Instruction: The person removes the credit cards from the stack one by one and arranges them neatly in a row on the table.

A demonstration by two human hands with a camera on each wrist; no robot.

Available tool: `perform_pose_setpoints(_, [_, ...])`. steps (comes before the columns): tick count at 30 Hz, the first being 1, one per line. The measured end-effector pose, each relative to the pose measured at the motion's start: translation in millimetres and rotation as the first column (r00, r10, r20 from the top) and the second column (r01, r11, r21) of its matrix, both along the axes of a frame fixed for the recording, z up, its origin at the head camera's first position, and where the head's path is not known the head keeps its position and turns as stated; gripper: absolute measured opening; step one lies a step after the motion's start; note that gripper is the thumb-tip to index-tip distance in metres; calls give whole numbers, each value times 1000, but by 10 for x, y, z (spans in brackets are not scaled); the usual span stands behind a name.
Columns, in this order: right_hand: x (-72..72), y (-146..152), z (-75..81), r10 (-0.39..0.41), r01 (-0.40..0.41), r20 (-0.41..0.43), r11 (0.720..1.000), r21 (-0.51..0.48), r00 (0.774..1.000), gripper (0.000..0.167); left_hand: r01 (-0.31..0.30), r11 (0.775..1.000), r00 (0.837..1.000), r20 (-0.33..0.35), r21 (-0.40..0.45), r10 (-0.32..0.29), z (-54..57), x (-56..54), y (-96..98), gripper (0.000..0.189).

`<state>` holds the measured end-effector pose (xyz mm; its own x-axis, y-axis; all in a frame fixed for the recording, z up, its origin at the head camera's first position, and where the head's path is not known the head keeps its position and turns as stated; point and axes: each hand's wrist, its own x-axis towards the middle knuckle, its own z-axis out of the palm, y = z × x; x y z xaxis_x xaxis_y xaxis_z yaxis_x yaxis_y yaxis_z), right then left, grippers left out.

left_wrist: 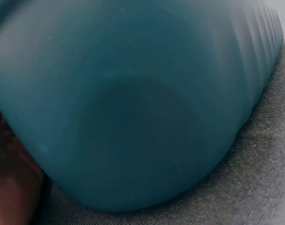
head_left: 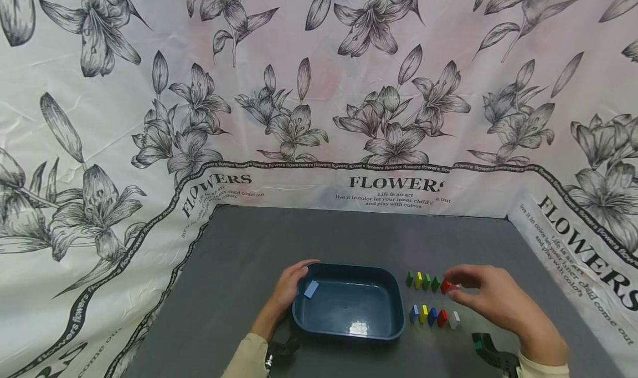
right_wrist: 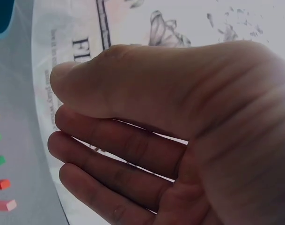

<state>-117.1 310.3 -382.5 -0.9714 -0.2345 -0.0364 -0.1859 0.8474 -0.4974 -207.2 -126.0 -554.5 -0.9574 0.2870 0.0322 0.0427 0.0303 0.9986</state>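
A dark blue plastic tray [head_left: 349, 306] stands on the table, with one light blue block [head_left: 311, 290] near its left end. My left hand [head_left: 285, 290] grips the tray's left rim; in the left wrist view the tray's outer wall [left_wrist: 133, 117] fills most of the picture. To the right of the tray, small upright blocks stand in two rows. Over the right end of the back row, close to a red block [head_left: 444, 286] and a pink block [right_wrist: 3, 206], hovers my right hand [head_left: 498, 300]. Its fingers are extended and nothing lies between them in the right wrist view.
The front row holds blue, yellow, red and white blocks, ending at the white block [head_left: 454, 320]. Green and yellow blocks, such as the yellow block [head_left: 418, 280], make up the left of the back row. Flower-printed sheeting [head_left: 299, 189] borders the grey table [head_left: 279, 234].
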Motion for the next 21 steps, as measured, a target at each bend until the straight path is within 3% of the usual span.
perform_pose_setpoints(15, [-129, -292, 121, 111, -110, -68, 994, 13, 992, 40, 18, 999, 1000, 3, 29, -18, 8, -17, 2, 44])
perform_pose_setpoints(21, [-171, -409, 158, 133, -133, -46, 991, 0, 990, 39, 15, 999, 1000, -2, 30, -14, 7, -19, -1, 44])
